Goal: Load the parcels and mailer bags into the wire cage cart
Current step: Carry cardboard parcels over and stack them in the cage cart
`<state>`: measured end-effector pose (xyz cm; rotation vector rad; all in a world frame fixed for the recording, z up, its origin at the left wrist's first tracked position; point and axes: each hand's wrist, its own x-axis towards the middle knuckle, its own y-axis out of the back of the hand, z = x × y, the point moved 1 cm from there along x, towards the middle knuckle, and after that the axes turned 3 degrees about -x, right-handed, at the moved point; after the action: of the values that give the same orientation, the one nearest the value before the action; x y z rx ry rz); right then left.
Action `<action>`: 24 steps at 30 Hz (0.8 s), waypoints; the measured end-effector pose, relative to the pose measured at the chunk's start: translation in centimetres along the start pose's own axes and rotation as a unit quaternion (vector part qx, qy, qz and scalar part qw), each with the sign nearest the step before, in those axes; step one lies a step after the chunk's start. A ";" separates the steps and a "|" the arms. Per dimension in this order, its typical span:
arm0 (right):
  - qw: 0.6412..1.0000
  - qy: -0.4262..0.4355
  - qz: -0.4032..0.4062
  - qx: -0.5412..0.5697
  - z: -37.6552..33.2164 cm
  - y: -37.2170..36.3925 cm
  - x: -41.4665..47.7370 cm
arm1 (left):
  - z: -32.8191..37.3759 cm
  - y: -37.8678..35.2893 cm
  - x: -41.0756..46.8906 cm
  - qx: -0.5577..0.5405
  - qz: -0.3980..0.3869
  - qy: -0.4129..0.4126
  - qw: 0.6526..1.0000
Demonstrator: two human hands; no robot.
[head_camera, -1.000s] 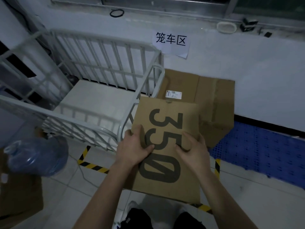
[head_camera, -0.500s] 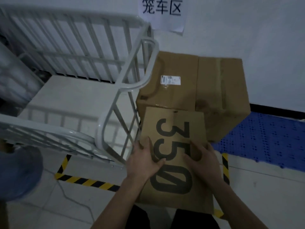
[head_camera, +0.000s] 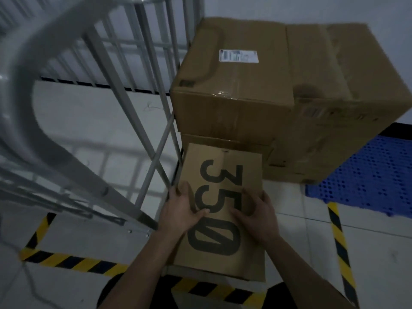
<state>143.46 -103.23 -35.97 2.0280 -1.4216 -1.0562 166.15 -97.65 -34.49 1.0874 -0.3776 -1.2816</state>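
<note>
Down it comes! The left hand (head_camera: 180,210) and right hand (head_camera: 256,215) clasp the 350 box (head_camera: 223,181), now low outside the wire cage cart (head_camera: 22,70), right of its corner: not loaded yet.

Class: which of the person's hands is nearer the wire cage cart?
Left. The left hand grips the edge of the 350 box right beside the bars of the wire cage cart; the right hand holds the box's opposite side, farther from the cart.

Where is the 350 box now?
Low centre in the head view: the 350 box is gripped by left hand and right hand, beside the cage cart.
</note>
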 end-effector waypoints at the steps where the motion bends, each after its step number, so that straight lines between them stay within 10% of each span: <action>1: 1.000 -0.001 -0.004 0.006 0.8 -1.5 0.5 | -1.1 -1.0 0.5 0.005 0.000 -0.009 1.000; 24: 0.997 0.027 -0.065 -0.019 6.1 -13.6 9.3 | -10.1 -11.2 9.9 0.038 -0.086 -0.014 0.996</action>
<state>148.29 -106.38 -52.55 2.1288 -1.2477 -1.0643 170.38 -101.08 -51.69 1.1869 -0.3617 -1.4449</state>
